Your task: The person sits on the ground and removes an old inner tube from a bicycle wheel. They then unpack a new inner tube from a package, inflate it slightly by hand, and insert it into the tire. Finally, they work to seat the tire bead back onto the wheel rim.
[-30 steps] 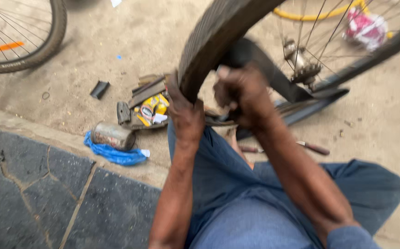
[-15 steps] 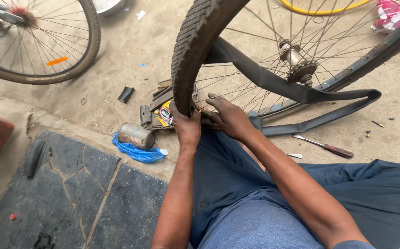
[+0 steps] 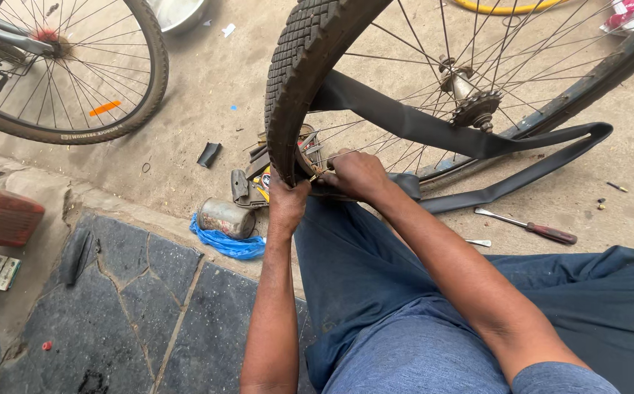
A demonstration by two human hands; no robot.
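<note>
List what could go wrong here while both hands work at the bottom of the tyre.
1. The left hand and right hand press at the rim of the tyre, close to the spokes; fingers might get pinched.
2. The loose inner tube could get nipped at the rim.
3. The screwdriver lies near the leg and might be knelt on.

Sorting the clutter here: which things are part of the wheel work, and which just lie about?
In hand: left hand, right hand, tyre, inner tube.
Lying about: screwdriver, metal can, blue bag, other bicycle wheel.
</note>
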